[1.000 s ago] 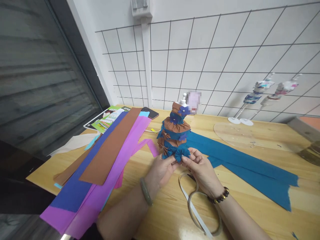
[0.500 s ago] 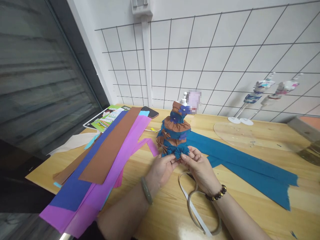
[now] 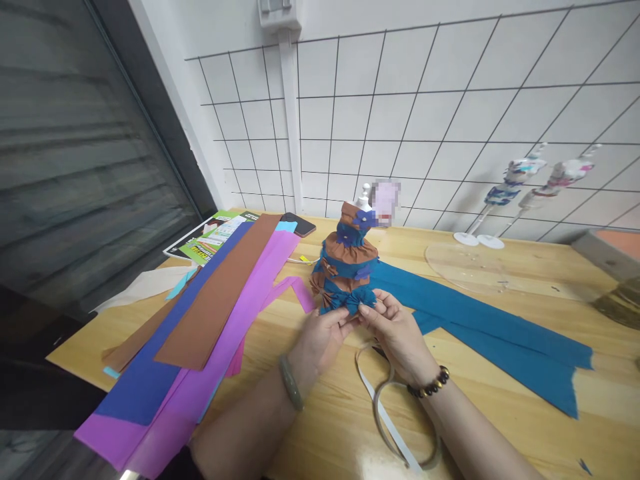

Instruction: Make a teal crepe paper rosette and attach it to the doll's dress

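A small mannequin dressed in brown and teal crepe-paper ruffles (image 3: 348, 257) stands on the wooden table (image 3: 500, 400). At its base sits a pleated teal paper bow (image 3: 354, 299). My left hand (image 3: 320, 340) pinches the bow from the left, fingers closed on it. From the right, my right hand (image 3: 395, 333) grips the same bow with thumb and fingertips. A jade bangle circles my left wrist and a bead bracelet my right.
Long strips of brown (image 3: 220, 293), blue and pink (image 3: 250, 300) crepe paper lie at left beside a booklet (image 3: 205, 243) and phone (image 3: 299, 224). A teal sheet (image 3: 490, 333) stretches right. A white tape loop (image 3: 390, 413) lies near me. Two small mannequins on stands (image 3: 520, 180) stand by the grid wall.
Both hands and the bow have shifted slightly up against the mannequin's base; the grip stays the same.
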Tool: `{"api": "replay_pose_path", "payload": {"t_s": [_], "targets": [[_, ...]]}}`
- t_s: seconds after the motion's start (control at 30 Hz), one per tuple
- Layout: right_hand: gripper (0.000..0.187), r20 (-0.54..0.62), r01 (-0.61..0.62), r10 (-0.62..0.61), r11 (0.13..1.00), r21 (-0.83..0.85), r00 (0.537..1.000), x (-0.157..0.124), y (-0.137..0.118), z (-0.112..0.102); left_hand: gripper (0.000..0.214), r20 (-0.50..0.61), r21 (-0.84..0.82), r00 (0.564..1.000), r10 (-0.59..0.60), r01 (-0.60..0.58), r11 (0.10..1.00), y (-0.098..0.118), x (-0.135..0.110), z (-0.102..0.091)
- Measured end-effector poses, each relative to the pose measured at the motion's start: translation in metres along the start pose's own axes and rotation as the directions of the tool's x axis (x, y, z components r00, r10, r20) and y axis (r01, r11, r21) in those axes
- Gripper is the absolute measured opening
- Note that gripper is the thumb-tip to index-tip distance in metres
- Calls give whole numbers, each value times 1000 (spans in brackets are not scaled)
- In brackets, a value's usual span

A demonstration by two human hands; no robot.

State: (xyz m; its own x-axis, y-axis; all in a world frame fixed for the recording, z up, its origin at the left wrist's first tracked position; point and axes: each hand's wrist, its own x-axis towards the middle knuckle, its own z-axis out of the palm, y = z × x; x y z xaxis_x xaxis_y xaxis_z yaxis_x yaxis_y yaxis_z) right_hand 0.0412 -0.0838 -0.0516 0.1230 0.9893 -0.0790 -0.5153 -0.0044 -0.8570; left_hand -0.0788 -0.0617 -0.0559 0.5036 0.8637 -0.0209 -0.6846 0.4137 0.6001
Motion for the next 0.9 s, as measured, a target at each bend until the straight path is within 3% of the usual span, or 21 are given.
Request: {"api": "replay_pose_path", "payload": {"t_s": [0.4,0.9], "targets": [[41,-1,-2,2,1000,-24,1000,1,1,-2,36,-5,-5,1000,-3,3,1000,0,0,-2],[37,3,21,-21,999,-50,1000,1,2,-1,26,-61,23,998,-13,14,1000,-1,0,1]]}}
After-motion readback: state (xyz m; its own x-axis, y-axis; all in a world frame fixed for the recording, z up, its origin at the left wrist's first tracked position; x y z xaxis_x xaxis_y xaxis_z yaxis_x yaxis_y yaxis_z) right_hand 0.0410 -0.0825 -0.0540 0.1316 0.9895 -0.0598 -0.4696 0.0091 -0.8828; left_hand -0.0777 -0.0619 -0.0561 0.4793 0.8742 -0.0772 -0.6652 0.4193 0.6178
